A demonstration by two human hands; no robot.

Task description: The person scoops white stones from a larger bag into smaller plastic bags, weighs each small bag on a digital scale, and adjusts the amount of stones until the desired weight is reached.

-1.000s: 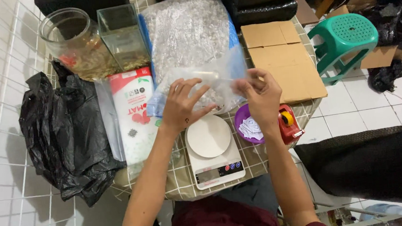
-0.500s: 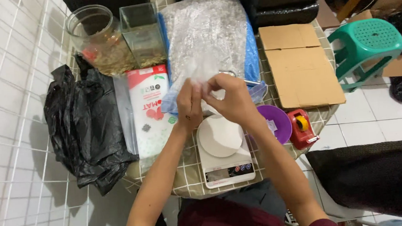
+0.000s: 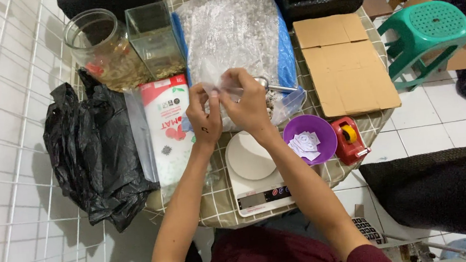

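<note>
My count on the bench (image 3: pixel 216 209): one scale (image 3: pixel 255 173), one purple bowl (image 3: pixel 320 130), one tape dispenser (image 3: pixel 349 139), two glass containers, a jar (image 3: pixel 101 47) and a tank (image 3: pixel 155 40), one cardboard sheet (image 3: pixel 346 63), one black bag (image 3: pixel 95 149). Beside it, one green stool (image 3: pixel 429 38).

Bowl (image 3: pixel 312 139) right of scale (image 3: pixel 255 170), tape dispenser (image 3: pixel 349 139) beyond.

Purple bowl (image 3: pixel 313 138), green stool (image 3: pixel 430 36), checked beige tablecloth (image 3: pixel 216 203).

Your red-white pouch (image 3: pixel 168 131) flat at table's left edge; big clear bag (image 3: pixel 237 32) at far edge; scale's screen (image 3: pixel 252 199) dark, near edge.
</note>
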